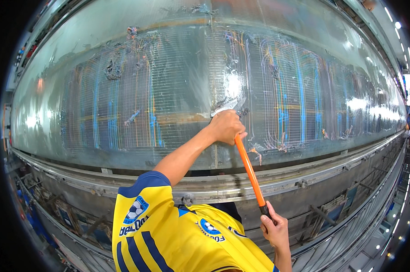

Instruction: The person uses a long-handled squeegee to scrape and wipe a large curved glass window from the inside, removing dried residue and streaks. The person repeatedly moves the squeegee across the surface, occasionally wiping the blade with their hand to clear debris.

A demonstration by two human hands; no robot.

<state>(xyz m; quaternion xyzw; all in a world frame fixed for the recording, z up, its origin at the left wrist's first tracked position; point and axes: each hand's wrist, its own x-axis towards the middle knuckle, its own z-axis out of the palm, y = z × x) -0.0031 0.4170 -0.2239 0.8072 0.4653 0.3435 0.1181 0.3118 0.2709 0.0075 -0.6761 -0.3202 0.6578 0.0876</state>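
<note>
The left hand (225, 127), just right of the frame's centre, is clenched around the upper end of an orange pole (249, 170), fingers wrapped tight near where the pole meets its head. That head is a flat pale blade (227, 107), which lies against the big curved panel (123, 59) that fills the upper two thirds of the frame. The pole runs down and to the right from the left hand to the right hand (273, 229) at the lower right of centre, whose fingers are closed on the pole's dark lower grip (264, 210). The panel is glossy and grey-green, covered with a fine grid of thin lines (137, 109); blue and orange streaks run up and down it in the left-centre and right-centre, and bright glare patches sit just above the blade and far to the right. Ragged dark clumps (113, 70) cling to the panel in the upper left. Below the panel, a metal rail (331, 170) curves across the frame from left to right, with a framework of bars (350, 204) under it at lower right. The left arm reaches up from a yellow shirt (168, 235) with dark blue stripes at the bottom centre. A row of ceiling lights (402, 36) shows in the upper right corner.
</note>
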